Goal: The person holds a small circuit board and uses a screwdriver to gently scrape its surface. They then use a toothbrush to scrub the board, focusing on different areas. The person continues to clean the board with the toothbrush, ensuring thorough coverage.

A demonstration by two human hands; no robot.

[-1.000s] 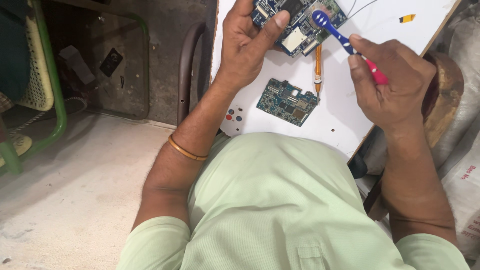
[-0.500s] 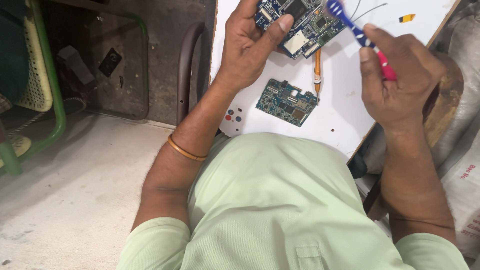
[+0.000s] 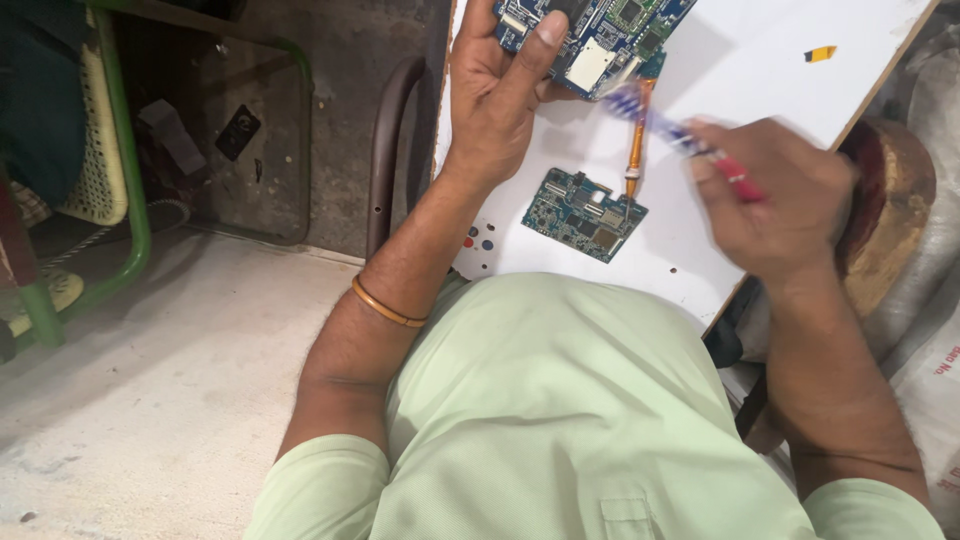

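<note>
My left hand (image 3: 500, 85) grips a blue circuit board (image 3: 610, 35) at the top of the view, thumb pressed on its face. My right hand (image 3: 775, 200) holds a blue and red toothbrush (image 3: 680, 135), blurred by motion, with its head just below the held board. A second, smaller blue circuit board (image 3: 583, 213) lies flat on the white board (image 3: 740, 80) between my hands. An orange-handled screwdriver (image 3: 635, 150) lies beside it, pointing toward me.
A small orange piece (image 3: 820, 53) lies on the white board's far right. A dark metal chair frame (image 3: 385, 150) stands left of the board. A green-framed chair (image 3: 120, 180) is at far left on the concrete floor. Sacks (image 3: 925, 300) sit at right.
My right hand has swung the toothbrush from up by the held board down and to the right. The left hand keeps holding the board, now slightly higher in view.
</note>
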